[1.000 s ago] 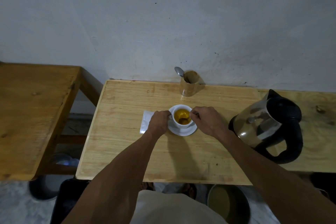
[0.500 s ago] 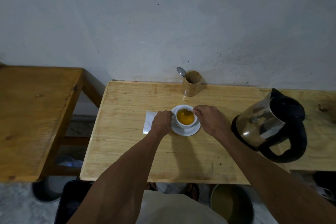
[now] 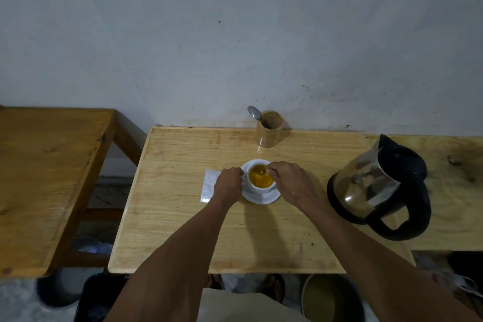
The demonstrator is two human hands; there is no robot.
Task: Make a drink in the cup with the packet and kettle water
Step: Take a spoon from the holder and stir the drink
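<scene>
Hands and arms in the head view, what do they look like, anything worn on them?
Both the left hand and right hand are bare, no gloves. No rings, watch or bands show. Both forearms are uncovered right down to the frame's bottom edge, with no sleeves in view.

packet [image 3: 208, 185] partly under left hand [image 3: 228, 185], cup [image 3: 261, 189] handle hidden

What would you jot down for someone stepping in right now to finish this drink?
Left hand: steadying the white cup at its left side.
Right hand: pinched at the rim, apparently stirring; the stirrer is barely visible.
Cup sits on its saucer, holding orange-yellow liquid.
Packet lies flat left of the saucer; kettle stands to the right.
Done: powder and water in.
Left: finish stirring.
</scene>
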